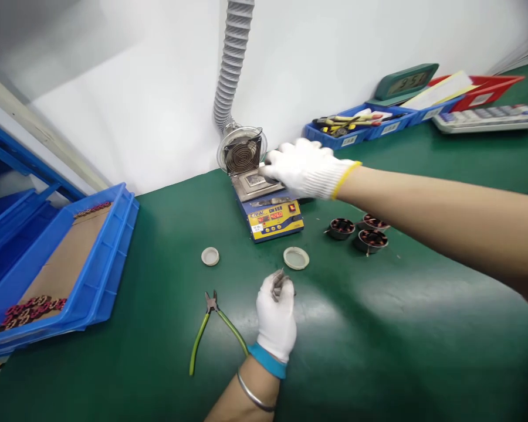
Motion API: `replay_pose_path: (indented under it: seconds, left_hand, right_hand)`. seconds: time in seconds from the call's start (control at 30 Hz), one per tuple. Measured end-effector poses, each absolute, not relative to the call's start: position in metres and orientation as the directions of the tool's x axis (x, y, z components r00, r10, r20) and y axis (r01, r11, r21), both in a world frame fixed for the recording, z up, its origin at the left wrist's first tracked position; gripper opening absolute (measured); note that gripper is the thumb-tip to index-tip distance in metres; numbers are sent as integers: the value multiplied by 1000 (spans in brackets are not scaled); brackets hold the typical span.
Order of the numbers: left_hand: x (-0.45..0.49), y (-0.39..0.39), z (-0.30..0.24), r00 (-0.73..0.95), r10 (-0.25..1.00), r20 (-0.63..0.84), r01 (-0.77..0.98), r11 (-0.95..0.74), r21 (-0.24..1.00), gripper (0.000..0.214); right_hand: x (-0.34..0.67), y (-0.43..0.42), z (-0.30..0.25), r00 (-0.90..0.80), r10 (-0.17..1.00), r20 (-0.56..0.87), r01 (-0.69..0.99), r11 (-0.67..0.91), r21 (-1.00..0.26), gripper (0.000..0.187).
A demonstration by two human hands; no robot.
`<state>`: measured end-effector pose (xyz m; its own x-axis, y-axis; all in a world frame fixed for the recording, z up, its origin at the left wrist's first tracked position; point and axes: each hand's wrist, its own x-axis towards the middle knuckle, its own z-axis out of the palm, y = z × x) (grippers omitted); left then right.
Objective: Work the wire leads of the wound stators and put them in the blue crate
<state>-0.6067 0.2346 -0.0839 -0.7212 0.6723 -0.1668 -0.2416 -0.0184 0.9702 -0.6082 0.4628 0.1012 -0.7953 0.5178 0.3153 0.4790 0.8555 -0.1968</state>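
My left hand (276,319), in a white glove with a blue cuff, is closed in a pinch above the green table. A small thin thing pokes out at its fingertips, too small to name. My right hand (305,167), gloved with a yellow cuff, reaches over the blue and yellow solder pot (276,221), its fingers drawn together at the pot's metal top. What they hold, if anything, is hidden. A shallow round dish (296,258) lies just ahead of my left hand. Green-handled cutting pliers (211,303) rest with jaws apart to its left.
A smaller white dish (210,256) sits left of centre. Three copper-wound motor stators (372,239) stand under my right forearm. Behind the pot are a round fan (243,153) and grey hose (233,58). Blue bins (92,258) stand left; a tool tray (349,139) stands at the back.
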Motion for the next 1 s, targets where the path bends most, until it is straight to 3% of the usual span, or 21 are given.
replay_pose_path:
  seconds: [0.23,0.4,0.57,0.83,1.0]
  left_hand:
    - [-606,239,-87,-737,659,-147,-217,-26,976,57]
    - [-605,238,-84,-717,683,-140,-189,2,982,55]
    - [-604,237,-80,-702,699,-137,-172,20,985,50]
    - [-605,237,-78,-696,707,-129,-149,34,988,43]
    - [-605,237,-77,-698,707,-116,-130,35,991,44]
  right_hand:
    - [-668,481,102,-751,546,370,470,837,-281,35]
    - [-675,503,109,-761,601,244,545,796,-263,24]
    - [-678,529,131,-690,706,161,661,704,-258,35]
    - [-690,522,98,-647,752,125,656,633,-411,40]
    - [-680,516,104,-625,771,119,584,563,-585,42]
